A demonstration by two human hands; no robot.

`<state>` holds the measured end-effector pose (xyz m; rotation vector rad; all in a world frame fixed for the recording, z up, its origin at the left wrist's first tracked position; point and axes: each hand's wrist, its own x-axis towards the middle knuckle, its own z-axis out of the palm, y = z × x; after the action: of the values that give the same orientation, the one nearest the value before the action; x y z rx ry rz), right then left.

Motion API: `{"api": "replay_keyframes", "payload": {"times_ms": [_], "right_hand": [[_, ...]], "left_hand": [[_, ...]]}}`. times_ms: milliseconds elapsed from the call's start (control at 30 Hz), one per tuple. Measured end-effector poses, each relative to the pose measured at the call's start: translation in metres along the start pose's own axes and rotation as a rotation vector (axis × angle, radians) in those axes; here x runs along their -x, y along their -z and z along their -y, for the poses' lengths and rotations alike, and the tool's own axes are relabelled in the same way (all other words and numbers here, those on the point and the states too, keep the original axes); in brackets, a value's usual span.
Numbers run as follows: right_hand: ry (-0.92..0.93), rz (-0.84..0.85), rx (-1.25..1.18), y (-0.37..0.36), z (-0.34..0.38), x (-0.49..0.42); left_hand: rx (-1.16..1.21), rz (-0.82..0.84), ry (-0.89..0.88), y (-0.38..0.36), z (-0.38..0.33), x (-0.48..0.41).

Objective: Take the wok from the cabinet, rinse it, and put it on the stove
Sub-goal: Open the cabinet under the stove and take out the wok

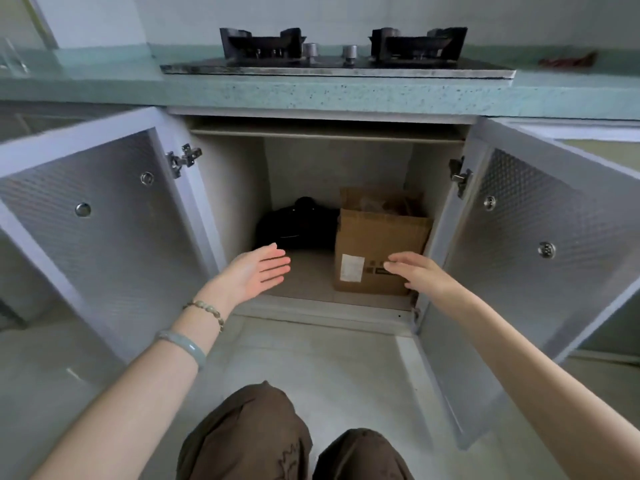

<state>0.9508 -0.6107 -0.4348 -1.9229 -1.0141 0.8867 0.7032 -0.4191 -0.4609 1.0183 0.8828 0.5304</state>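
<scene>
Green speckled stone forms the bench in the head view. It carries a black two-burner gas stove with two metal knobs between its pan supports. Below it a pale cabinet stands with its left door and right door, both panelled in textured metal, swung wide open.

A black round wok with a knobbed lid sits on the cabinet floor at the back left, touched by neither hand. Just beside it, to the right, stands an open brown cardboard box. The box bears a white rectangular label that shows no legible text, and dark printing next to it that is too blurred to read.

A crouching person reaches both bare arms toward the opening. The left hand is held palm inward with its fingers straight and together, holding nothing, short of the wok. The right hand hovers in front of the box with its fingers extended and loose, gripping nothing. Whether it touches the cardboard cannot be told.

A beaded bracelet and a pale green bangle circle the left wrist. Knees in brown trousers fill the lower edge above a pale tiled floor.
</scene>
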Motion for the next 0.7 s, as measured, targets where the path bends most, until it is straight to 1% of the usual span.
{"api": "replay_keyframes", "payload": {"times_ms": [67, 167, 400, 567, 700], "right_hand": [[0.0, 0.042, -0.089, -0.015, -0.002, -0.016], [-0.027, 0.085, -0.179, -0.042, 0.003, -0.05], [-0.185, 0.097, -0.368, -0.117, 0.022, -0.177], [-0.286, 0.095, -0.468, -0.174, 0.023, -0.261], [-0.348, 0.082, -0.549, -0.206, 0.018, -0.319]], "left_hand": [[0.07, -0.034, 0.019, 0.023, 0.002, -0.012], [0.106, -0.057, 0.047, 0.053, 0.0, -0.045], [0.139, -0.074, 0.125, 0.117, -0.013, -0.164], [0.085, -0.128, 0.183, 0.15, -0.012, -0.249], [0.027, -0.126, 0.209, 0.163, -0.003, -0.314]]}}
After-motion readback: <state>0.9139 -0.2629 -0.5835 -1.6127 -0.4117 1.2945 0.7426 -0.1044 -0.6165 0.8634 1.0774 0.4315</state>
